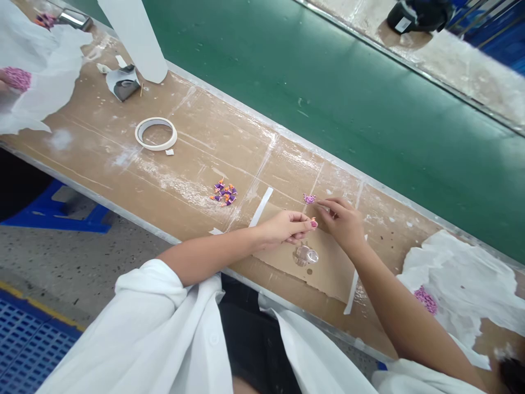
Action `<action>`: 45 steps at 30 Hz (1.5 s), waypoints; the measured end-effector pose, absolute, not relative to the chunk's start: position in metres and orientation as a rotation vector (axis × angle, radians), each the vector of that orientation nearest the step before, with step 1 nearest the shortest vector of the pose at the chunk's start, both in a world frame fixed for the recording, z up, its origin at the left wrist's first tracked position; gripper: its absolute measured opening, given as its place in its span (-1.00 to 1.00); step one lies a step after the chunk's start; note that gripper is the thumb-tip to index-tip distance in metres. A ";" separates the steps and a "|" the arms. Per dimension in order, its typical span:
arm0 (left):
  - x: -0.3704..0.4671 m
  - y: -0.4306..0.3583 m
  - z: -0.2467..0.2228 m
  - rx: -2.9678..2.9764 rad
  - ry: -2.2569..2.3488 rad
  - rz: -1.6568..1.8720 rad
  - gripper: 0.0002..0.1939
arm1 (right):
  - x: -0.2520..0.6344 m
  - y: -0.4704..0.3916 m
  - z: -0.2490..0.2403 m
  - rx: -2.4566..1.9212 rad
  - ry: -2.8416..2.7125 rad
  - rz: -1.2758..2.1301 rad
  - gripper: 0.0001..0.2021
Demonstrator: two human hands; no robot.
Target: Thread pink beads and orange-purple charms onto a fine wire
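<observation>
On the brown bench, the left hand [285, 227] lay curled, its fingertips pinched together on a tiny pink piece [314, 223]. The right hand [342, 221] bent at the wrist, its fingers closed loosely beside a small pink heap [309, 198]. What they pinched, if anything, was hidden. A clear cup [305, 255] stood just below both hands.

Small pink item [313, 222] pinched at left hand [287, 227] fingertips: too small to identify. Pink bits [309, 198] just beyond right hand [342, 224]: single pieces not resolvable. Clear round object [305, 255] below both hands: form unclear, partly under left hand. White sheet [463, 284] far right of right hand: cut by frame edge. Dark object [414, 15] far beyond hands: cropped at top.
</observation>
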State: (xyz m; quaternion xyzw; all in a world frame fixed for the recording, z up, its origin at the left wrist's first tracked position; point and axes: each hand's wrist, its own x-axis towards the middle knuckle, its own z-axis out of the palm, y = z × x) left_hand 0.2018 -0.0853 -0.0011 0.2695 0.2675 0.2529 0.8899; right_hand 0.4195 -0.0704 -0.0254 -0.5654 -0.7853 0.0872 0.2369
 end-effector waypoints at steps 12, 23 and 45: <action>0.202 -0.086 0.001 0.509 0.668 0.580 -0.49 | 0.425 -0.071 -0.033 -1.604 -2.135 0.240 -0.70; 0.202 -0.085 -0.005 0.673 0.622 0.627 -0.71 | 0.418 -0.065 -0.036 -1.728 -2.262 0.126 -0.76; 0.201 -0.084 0.007 0.843 0.607 0.567 -0.51 | 0.378 -0.130 0.047 -1.185 -2.287 0.164 -0.85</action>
